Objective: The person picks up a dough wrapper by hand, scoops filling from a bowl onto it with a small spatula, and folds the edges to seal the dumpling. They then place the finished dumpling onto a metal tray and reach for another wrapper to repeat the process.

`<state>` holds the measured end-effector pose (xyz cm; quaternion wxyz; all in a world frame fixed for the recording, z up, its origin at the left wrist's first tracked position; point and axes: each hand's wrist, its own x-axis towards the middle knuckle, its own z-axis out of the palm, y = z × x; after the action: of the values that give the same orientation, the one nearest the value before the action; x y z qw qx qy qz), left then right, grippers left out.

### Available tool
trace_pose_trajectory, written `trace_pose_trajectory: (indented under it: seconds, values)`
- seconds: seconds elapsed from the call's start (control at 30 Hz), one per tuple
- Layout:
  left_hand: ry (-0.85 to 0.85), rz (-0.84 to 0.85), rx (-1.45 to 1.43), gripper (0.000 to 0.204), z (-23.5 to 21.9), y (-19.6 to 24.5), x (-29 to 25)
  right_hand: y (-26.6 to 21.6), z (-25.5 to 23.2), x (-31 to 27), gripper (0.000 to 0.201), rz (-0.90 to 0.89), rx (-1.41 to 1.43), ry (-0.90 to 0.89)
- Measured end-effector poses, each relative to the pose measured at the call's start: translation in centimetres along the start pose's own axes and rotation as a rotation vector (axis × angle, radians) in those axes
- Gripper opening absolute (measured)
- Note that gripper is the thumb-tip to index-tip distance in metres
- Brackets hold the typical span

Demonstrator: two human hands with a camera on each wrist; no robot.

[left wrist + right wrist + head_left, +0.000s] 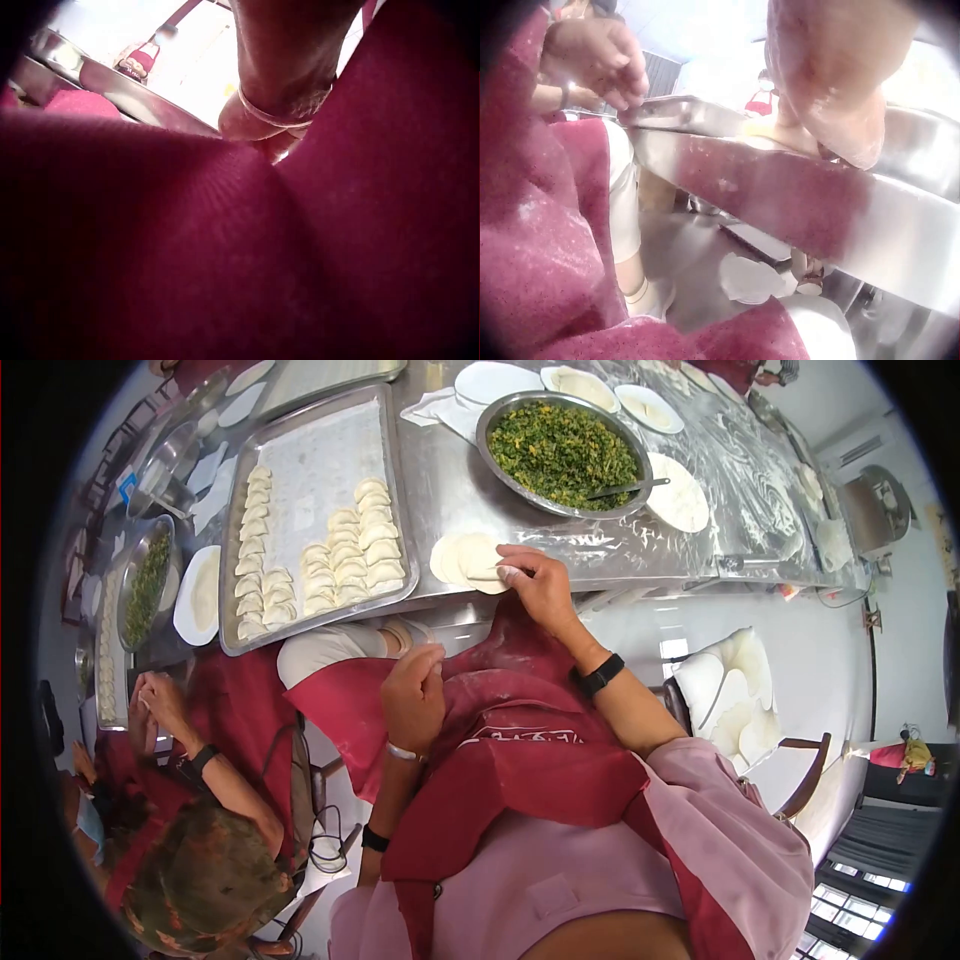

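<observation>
At the table's front edge, my right hand (537,588) pinches the edge of a dumpling wrapper (482,568) between thumb and fingers. This round, pale wrapper lies among a few overlapping ones. In the right wrist view the same hand (832,82) hangs over the steel edge, its fingertips partly hidden. My left hand (413,700) is raised over my lap with loosely bent fingers and nothing visible in it. Red apron cloth (187,247) fills most of the left wrist view. Behind the wrappers stands a steel bowl (487,445) of chopped green filling with a spoon (630,488) in it.
A large metal tray (300,450) with rows of folded dumplings (345,560) stands to the left. White plates (680,495) surround the bowl on the floury table (740,470). Another person's hands (165,700) work at lower left. A stool with a white cover (735,690) is at right.
</observation>
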<state>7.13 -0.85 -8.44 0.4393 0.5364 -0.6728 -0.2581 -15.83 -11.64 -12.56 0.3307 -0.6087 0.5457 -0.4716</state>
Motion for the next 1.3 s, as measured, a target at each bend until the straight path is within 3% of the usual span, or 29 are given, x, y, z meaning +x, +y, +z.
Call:
trace_pose_trajectory:
  seconds: [0.13,0.3,0.33,0.47,0.53,0.57,0.7,0.8,0.83,0.93,1.0,1.1,1.17,1.3]
  values:
    - [-0.034,-0.050,-0.068,0.015,-0.3,0.1,-1.3,-2.1,0.0,1.0,0.015,0.302,0.204,0.077]
    - [-0.057,-0.056,-0.100,0.017,0.2,-1.0,-2.6,-0.4,-0.1,3.1,0.019,0.328,0.308,0.377]
    - [-0.065,-0.052,-0.095,0.018,0.0,-1.1,-2.6,0.3,-0.3,3.5,0.018,0.409,0.367,0.423]
    - [-0.182,-0.375,-0.509,0.023,-0.1,0.4,-1.9,1.7,-0.8,3.7,0.018,0.501,0.900,0.546]
    - [-0.236,-0.532,-0.722,0.027,0.1,1.3,-0.9,0.1,-1.6,2.7,0.021,0.519,0.907,0.470]
    - [-0.313,-0.556,-0.831,0.042,0.3,1.2,-0.5,-0.9,-1.9,2.1,0.020,0.507,0.973,0.386]
    - [-0.439,-0.712,-1.465,0.065,3.5,0.2,2.0,-6.2,-2.3,-0.6,0.020,0.482,1.141,0.092]
    - [-0.366,-0.718,-1.856,0.067,6.0,0.9,4.3,-6.0,-1.7,-2.2,0.021,0.481,1.116,-0.009]
    - [-0.302,-0.649,-1.863,0.057,6.3,2.1,5.1,-6.6,-2.2,-2.5,0.022,0.513,0.988,-0.037]
    - [-0.318,-0.552,-1.527,0.049,7.2,2.9,6.7,-7.8,-4.6,-2.3,0.023,0.558,0.692,-0.100]
    - [-0.317,-0.628,-1.563,0.043,7.5,3.2,6.8,-7.2,-7.5,-2.1,0.023,0.519,0.618,-0.128]
    - [-0.309,-0.770,-1.530,0.040,7.6,3.6,6.7,-3.1,-12.0,-0.6,0.024,0.365,0.589,0.222]
    - [-0.317,-0.787,-1.483,0.038,7.7,3.7,6.7,-2.1,-14.6,1.0,0.034,0.297,0.373,0.537]
    - [-0.409,-0.793,-1.463,0.036,7.9,3.9,7.6,-1.4,-17.8,4.2,0.055,0.205,0.123,0.762]
